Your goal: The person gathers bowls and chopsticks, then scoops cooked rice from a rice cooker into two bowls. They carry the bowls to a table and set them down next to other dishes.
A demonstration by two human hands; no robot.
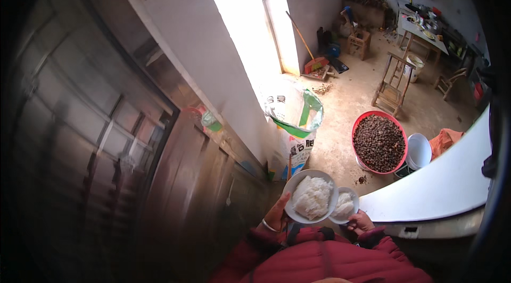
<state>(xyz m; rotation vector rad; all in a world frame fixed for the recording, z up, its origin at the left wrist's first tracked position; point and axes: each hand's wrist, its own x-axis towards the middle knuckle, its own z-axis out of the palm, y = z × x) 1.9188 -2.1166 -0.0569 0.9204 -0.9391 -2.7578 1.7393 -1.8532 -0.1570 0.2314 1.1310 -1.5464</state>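
Observation:
My left hand (276,213), with a pale bracelet at the wrist, grips the left side of a white bowl (288,208) heaped with cooked white rice (312,197). A thin brown stick (290,166), perhaps a chopstick, rises past that bowl's left rim from the same hand. In my right hand (361,223) is a smaller white bowl (355,200), held by its lower right rim, with a smaller mound of rice (343,204) inside. The bowls are side by side in front of my red padded jacket (319,257), and the larger one overlaps the smaller. Fingers beneath the bowls are hidden.
A printed woven sack (293,143) stands open by the doorway (251,23). Ahead are a red basin (406,139) of brown nuts or seeds, a white bucket (419,151) and a bamboo chair (389,91). A white door (431,199) is right; a broom (315,63) leans behind.

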